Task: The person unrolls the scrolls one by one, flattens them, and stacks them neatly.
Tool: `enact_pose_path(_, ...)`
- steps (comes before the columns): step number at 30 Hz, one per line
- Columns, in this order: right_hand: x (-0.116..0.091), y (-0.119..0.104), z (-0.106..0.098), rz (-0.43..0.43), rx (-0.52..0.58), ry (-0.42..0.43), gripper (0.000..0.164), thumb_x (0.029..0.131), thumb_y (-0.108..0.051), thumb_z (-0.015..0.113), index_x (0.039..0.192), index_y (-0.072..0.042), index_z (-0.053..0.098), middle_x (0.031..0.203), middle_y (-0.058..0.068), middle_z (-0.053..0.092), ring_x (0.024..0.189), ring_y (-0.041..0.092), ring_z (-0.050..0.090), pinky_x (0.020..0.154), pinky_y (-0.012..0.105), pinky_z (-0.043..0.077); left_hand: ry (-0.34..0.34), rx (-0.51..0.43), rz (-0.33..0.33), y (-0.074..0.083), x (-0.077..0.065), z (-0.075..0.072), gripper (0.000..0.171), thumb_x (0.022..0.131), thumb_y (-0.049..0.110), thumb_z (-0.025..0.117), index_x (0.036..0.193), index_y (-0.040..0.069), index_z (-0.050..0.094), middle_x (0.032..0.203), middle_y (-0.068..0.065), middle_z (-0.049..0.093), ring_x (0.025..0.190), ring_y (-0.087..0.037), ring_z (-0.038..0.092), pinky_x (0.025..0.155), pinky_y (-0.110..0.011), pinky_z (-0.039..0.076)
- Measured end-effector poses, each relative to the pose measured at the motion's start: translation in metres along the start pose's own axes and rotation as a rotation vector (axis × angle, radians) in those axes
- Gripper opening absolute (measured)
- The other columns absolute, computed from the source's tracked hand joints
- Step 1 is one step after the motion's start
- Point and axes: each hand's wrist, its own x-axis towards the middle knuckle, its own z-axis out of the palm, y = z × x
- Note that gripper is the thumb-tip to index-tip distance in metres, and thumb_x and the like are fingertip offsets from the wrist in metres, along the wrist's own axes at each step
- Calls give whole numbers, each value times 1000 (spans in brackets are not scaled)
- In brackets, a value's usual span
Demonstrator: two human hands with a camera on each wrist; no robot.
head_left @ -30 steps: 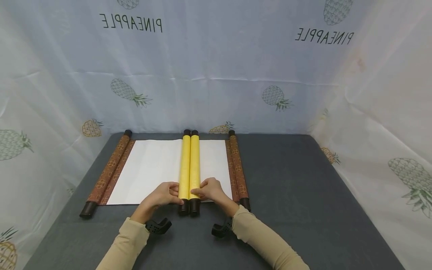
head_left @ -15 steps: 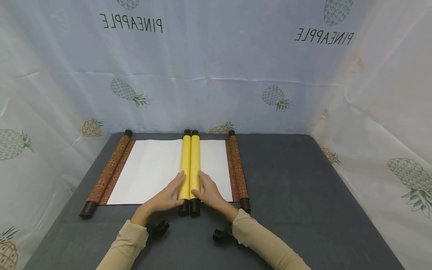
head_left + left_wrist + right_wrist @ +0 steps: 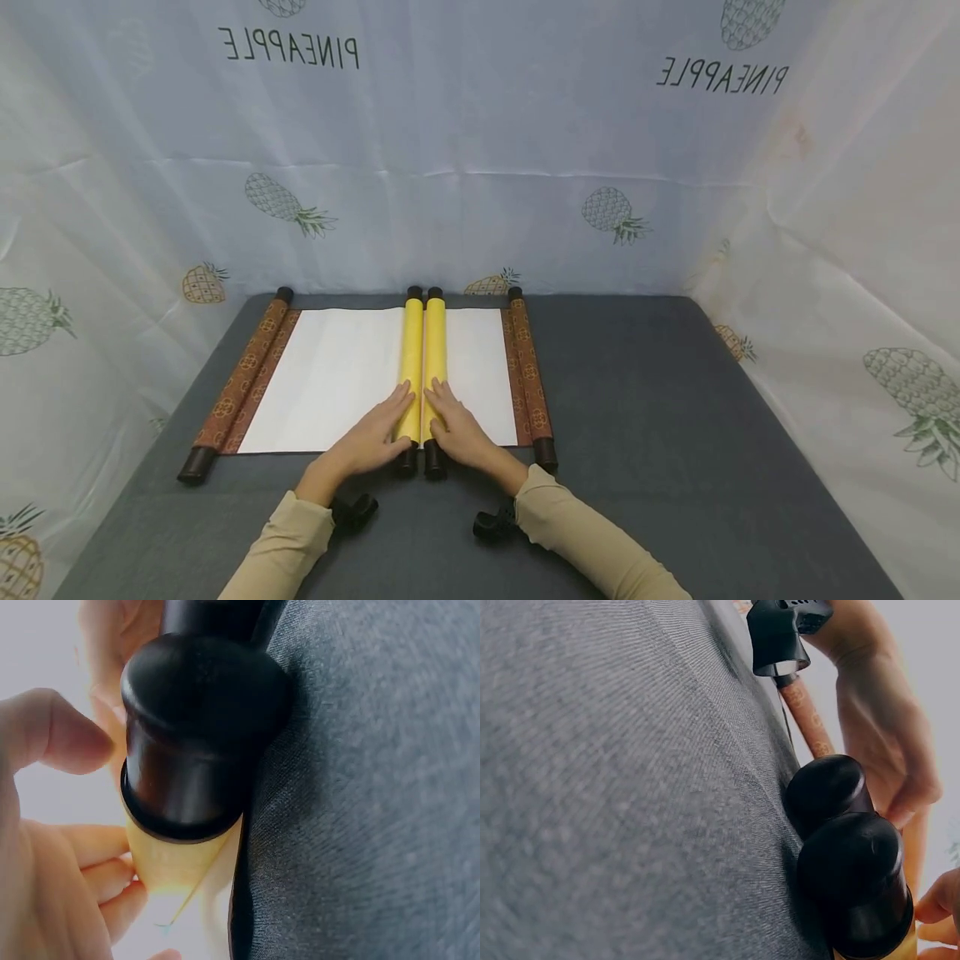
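Two yellow scroll rolls with dark end knobs lie side by side in the head view, a thin gap between them. My left hand [image 3: 372,429] rests on the left yellow roll [image 3: 411,350], its fingers extended and its thumb near the dark knob [image 3: 195,727]. On the right yellow roll [image 3: 435,346] lie the fingertips of my right hand [image 3: 461,429], also extended. White paper [image 3: 330,375] runs from the left roll to a brown patterned roll [image 3: 240,383]. More white paper [image 3: 476,350] spans from the right roll to another brown patterned roll [image 3: 529,367].
Everything lies on a dark grey cloth-covered table [image 3: 675,467]. A pale curtain [image 3: 480,125] printed with pineapples hangs behind it and at both sides. Black wrist cameras [image 3: 491,525] sit under the wrists, close over the table.
Both hands have gone from pinching the near ends of the yellow rolls to lying on them with fingers extended. The two rolls now stand slightly farther apart.
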Motion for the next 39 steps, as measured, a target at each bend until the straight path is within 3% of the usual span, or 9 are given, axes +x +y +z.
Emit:
enact_pose_path(5,-1,0,-1,11,-36,41,53,100,-23,48,145,3,39,158,22,27,149,38,25,118,55,30,30,40,-62,2,0,1,75,90,35,60,145,-8,34,157,-26,28,145,-41,32,114,-57,35)
enact_pose_path(8,-2,0,-2,16,-60,75,58,96,-26,56,144,2,40,157,22,31,146,37,32,116,52,35,43,60,-80,2,-1,2,81,87,41,65,145,-6,35,156,-25,29,145,-40,33,113,-56,36)
enact_pose_path(14,-3,1,-3,11,-102,113,67,87,-24,68,143,2,41,154,21,35,141,36,40,111,48,42,52,42,-88,0,-3,1,82,86,36,68,145,-9,33,157,-27,26,146,-42,29,114,-59,33)
enact_pose_path(23,-6,1,-4,-6,-77,84,63,88,-14,64,144,3,40,157,22,29,148,38,27,117,54,32,30,31,-28,-1,-4,-1,75,87,21,66,148,-5,30,159,-22,26,147,-39,28,115,-63,28)
enact_pose_path(30,-6,1,-5,-2,-65,54,58,89,-11,57,143,3,41,158,20,29,149,38,23,117,62,27,-12,55,-71,1,-5,-1,71,86,19,59,148,-2,33,159,-18,29,148,-38,26,116,-64,26)
enact_pose_path(39,-8,1,-5,19,-135,111,54,90,-16,59,140,2,47,155,21,35,146,38,31,116,56,34,52,152,-116,0,-9,0,70,87,29,62,145,-3,39,155,-19,36,145,-37,35,113,-60,34)
